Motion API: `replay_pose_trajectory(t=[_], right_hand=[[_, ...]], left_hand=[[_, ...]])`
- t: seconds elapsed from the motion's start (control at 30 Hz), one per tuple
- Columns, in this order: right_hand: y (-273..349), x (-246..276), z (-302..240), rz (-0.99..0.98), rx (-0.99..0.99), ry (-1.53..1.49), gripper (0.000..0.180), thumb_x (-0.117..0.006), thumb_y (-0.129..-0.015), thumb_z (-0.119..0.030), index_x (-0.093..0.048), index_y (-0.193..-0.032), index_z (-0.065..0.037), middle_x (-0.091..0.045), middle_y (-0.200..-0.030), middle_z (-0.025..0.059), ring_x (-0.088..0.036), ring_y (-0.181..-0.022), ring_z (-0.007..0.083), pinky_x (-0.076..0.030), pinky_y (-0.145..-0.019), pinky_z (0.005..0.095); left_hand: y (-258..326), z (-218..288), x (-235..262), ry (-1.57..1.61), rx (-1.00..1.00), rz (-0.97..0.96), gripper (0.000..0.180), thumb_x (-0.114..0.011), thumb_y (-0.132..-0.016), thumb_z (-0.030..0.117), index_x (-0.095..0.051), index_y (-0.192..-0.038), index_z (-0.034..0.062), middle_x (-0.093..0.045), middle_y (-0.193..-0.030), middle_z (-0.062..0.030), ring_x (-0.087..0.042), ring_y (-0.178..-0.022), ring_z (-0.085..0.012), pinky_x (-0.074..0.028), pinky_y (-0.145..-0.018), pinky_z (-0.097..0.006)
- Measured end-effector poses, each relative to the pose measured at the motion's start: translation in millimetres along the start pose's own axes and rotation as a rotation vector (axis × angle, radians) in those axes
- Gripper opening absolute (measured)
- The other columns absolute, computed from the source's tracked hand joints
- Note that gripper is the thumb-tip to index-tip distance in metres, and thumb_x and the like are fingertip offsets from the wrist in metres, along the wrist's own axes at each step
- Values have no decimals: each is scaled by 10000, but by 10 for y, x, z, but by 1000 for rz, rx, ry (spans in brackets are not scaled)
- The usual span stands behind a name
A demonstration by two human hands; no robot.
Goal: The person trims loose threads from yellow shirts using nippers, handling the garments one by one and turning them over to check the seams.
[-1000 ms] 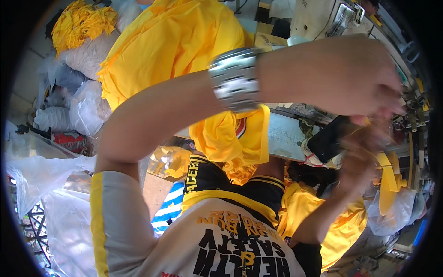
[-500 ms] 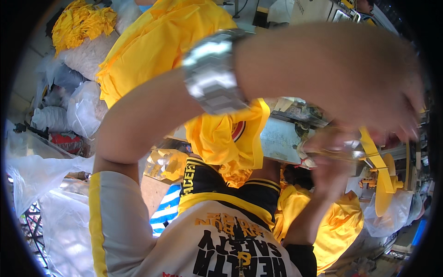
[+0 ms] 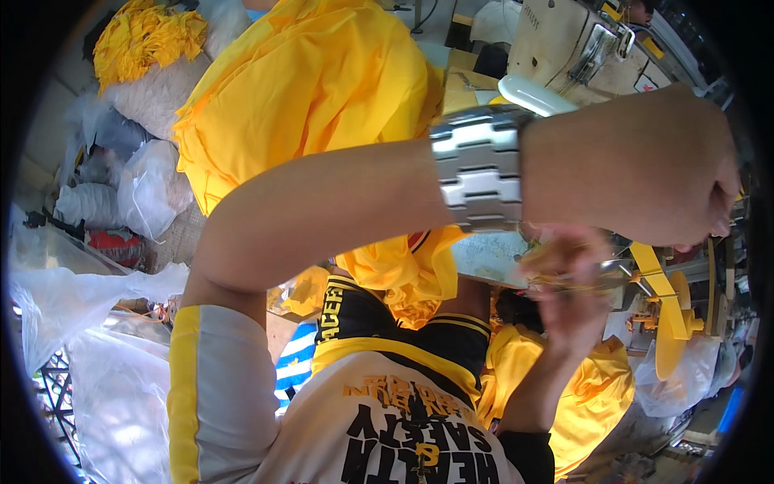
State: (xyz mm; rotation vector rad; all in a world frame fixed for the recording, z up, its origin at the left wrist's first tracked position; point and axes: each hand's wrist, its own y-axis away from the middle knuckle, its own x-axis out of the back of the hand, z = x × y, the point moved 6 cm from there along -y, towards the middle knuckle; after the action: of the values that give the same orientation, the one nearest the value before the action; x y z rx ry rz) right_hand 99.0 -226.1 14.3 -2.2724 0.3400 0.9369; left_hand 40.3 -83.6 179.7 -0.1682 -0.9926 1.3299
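Observation:
My left arm reaches across to the right, a silver link watch round its wrist. My left hand has its back toward me and its fingers curled in; whatever lies inside them is hidden. Below it, my right hand is blurred by motion, its fingers bent round something thin with a metallic, yellowish shine that I cannot make out. Just right of the hands hangs a flat yellow strip-like part. Yellow cloth with a round dark-and-red print lies under my left forearm, over my lap and the table edge.
A beige sewing machine stands at the far right, with a white tube before it. A large yellow cloth pile fills the far middle; more yellow cloth lies at my right. Plastic bags crowd the left side.
My left forearm and watch have shifted right, uncovering more of the sewing machine and the white tube. My left hand's fingers are more curled. My right hand has moved slightly.

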Motion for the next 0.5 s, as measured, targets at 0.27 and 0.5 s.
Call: replay_pose_trajectory(t=[0.27, 0.5], right_hand=[[471, -356, -1925, -105, 673, 194, 160, -438, -939, -61, -557, -1039, -20, -526, -905, 94, -548, -826, 192, -474, -814, 329], [-113, -533, 217, -127, 78, 606, 314, -514, -933, -170, -519, -1218, -36, -539, -1097, 124, -550, -834, 159, -494, -708, 280]], left_hand=[[489, -309, -409, -151, 59, -485, 219, -598, -810, 210, -680, -742, 19, -645, -665, -159, -656, -645, -284, -521, -655, -384], [-252, -115, -144, -299, -189, 97, 287, -570, -871, 250, -664, -798, -12, -660, -784, -194, -654, -732, -290, -508, -688, -377]])
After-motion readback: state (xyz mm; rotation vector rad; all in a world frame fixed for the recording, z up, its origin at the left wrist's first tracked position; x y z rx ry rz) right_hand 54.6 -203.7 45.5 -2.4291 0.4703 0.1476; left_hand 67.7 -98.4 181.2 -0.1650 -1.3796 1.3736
